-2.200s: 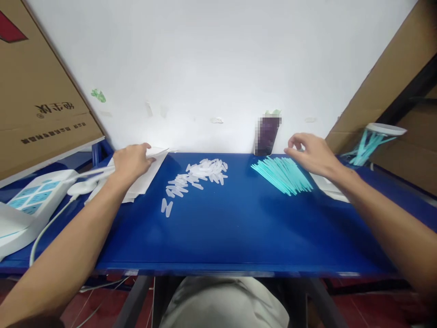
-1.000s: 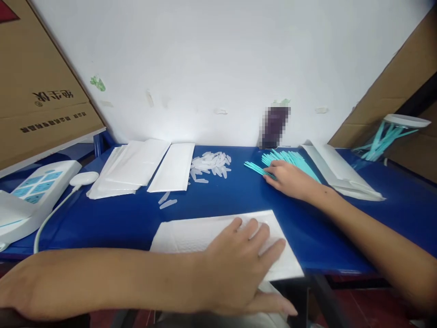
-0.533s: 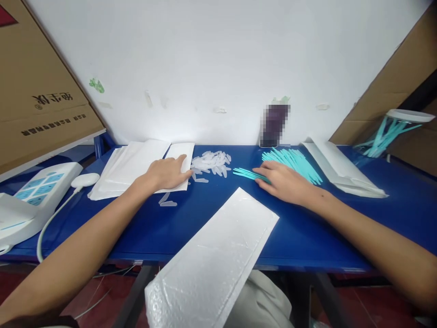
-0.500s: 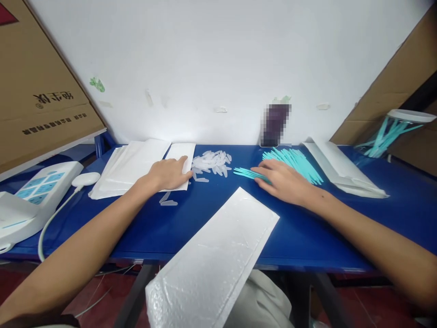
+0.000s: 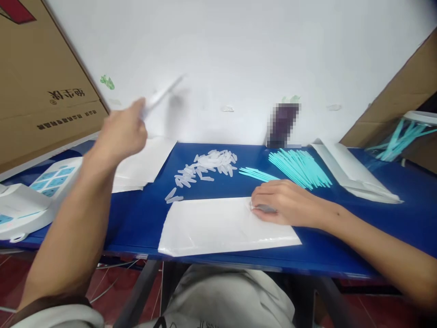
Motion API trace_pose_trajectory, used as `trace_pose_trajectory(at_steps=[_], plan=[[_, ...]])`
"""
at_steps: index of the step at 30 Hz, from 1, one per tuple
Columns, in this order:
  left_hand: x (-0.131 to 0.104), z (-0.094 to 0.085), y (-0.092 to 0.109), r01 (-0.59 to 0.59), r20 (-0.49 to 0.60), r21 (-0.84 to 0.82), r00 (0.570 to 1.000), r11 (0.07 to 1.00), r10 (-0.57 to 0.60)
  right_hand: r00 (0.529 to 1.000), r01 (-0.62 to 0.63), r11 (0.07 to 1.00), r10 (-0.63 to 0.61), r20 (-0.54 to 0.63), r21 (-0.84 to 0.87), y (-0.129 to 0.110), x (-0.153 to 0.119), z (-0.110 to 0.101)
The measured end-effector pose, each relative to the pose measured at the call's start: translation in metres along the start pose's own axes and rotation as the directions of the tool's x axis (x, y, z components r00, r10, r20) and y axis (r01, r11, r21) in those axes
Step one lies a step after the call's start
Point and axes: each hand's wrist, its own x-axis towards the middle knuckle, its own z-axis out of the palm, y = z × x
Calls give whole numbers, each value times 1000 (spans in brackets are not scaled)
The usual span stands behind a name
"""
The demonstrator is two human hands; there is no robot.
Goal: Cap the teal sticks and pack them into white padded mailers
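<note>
My left hand [image 5: 124, 132] is raised above the stack of flat white packets [image 5: 143, 164] at the left. It is closed on a flat white piece [image 5: 162, 93], seen nearly edge-on and blurred against the wall. My right hand [image 5: 282, 202] rests on the far right part of a white padded envelope [image 5: 218, 228] lying flat near the table's front edge. Its fingers curl over the envelope's crumpled edge; the fingertips are partly hidden. Beyond it lie a few turquoise sticks [image 5: 257, 174] and a larger pile of such sticks [image 5: 300, 168]. Small translucent plastic pieces [image 5: 215, 160] are scattered mid-table.
A white power strip [image 5: 59, 180] stands at the left, before a cardboard box [image 5: 51, 68]. At the right lie a folded white packet [image 5: 355, 175] and a clear jar [image 5: 398, 136] with turquoise sticks. A pixelated phone-like object [image 5: 282, 125] leans against the wall.
My left hand has lifted up and left with the flat white piece from beside the stack. The padded envelope, tilted at the front before, now lies flat. My right hand has come nearer onto it.
</note>
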Motion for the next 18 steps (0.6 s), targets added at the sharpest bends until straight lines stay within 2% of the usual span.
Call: trace_pose_trajectory(at_steps=[1, 3, 5, 6, 8, 10, 11, 12, 13, 14, 15, 17, 18], plan=[[0, -6, -7, 51, -52, 59, 998, 997, -48, 1000, -18, 1000, 18, 12, 11, 2, -1, -2], [-2, -5, -17, 113, -20, 151, 994, 982, -111, 998, -52, 996, 51, 27, 65, 6, -4, -7], [-4, 11, -22, 121, 111, 210, 983, 970, -146, 997, -75, 990, 75, -1, 118, 11, -7, -13], [-4, 21, -23, 78, 179, 194, 977, 978, -114, 996, -74, 988, 80, -36, 139, 15, -9, -15], [-5, 41, -21, 39, 231, 178, 970, 983, -81, 985, -95, 988, 111, -136, 120, 24, -13, -16], [-6, 55, -12, -21, 155, 153, 988, 988, -3, 957, -210, 978, 206, -206, 4, 33, -15, -13], [-8, 58, -4, -114, 68, 104, 992, 988, 107, 941, -282, 957, 262, -212, -68, 37, -15, -11], [-11, 59, 7, -245, -26, 28, 969, 969, 245, 929, -343, 930, 314, -197, -134, 40, -14, -7], [-15, 59, 20, -402, -88, -71, 914, 913, 395, 921, -381, 906, 355, -162, -184, 43, -14, -3], [-21, 59, 35, -562, -118, -181, 827, 807, 549, 918, -396, 893, 380, -113, -212, 45, -13, 1], [-30, 58, 51, -684, -127, -297, 719, 666, 683, 917, -397, 890, 393, -64, -225, 47, -12, 4], [-50, 56, 83, -794, -147, -486, 487, 366, 861, 920, -381, 897, 392, 2, -225, 49, -11, 9], [-62, 56, 98, -803, -155, -541, 389, 252, 908, 924, -370, 903, 382, 14, -219, 50, -11, 11]])
